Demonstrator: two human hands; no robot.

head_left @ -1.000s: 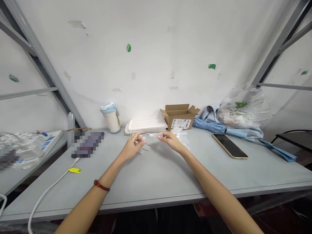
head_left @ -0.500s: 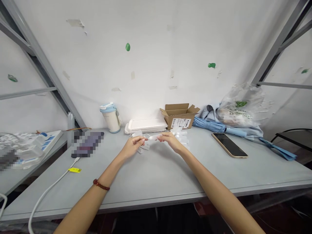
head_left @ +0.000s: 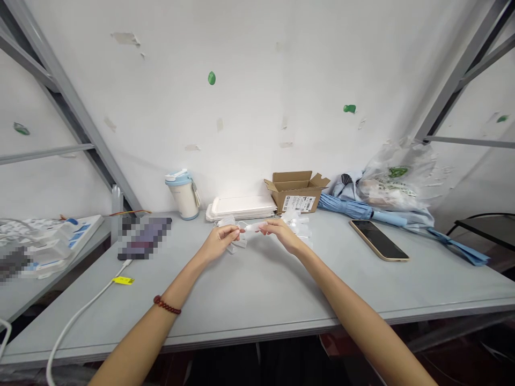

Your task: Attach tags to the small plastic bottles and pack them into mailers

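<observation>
A small whitish tube (head_left: 255,227) is held up between the two hands, roughly level, above the middle of the grey desk (head_left: 261,292). The right hand (head_left: 279,232) pinches it at its three o'clock end; the left hand (head_left: 219,242) has thumb and fingertips drawn together on its narrow nine o'clock tip, though the exact contact is too small to tell. Taking the tube as the clock's centre, clear plastic pieces (head_left: 241,243) lie at seven o'clock beside the left fingers, and more clear parts (head_left: 301,228) at three, just past the right hand. A stack of white trays (head_left: 243,205) sits at eleven, an open cardboard box (head_left: 300,193) at two, and a cream tumbler (head_left: 185,199) with a blue lid at ten. Farther out, a phone (head_left: 380,239) lies at three, and a folded blue umbrella (head_left: 348,206) stretches past it below a clear plastic bag (head_left: 396,179) at two. A pixelated dark object (head_left: 145,238) lies at nine, joined by a white cable (head_left: 82,313) bearing a yellow tag (head_left: 124,280) at eight.
</observation>
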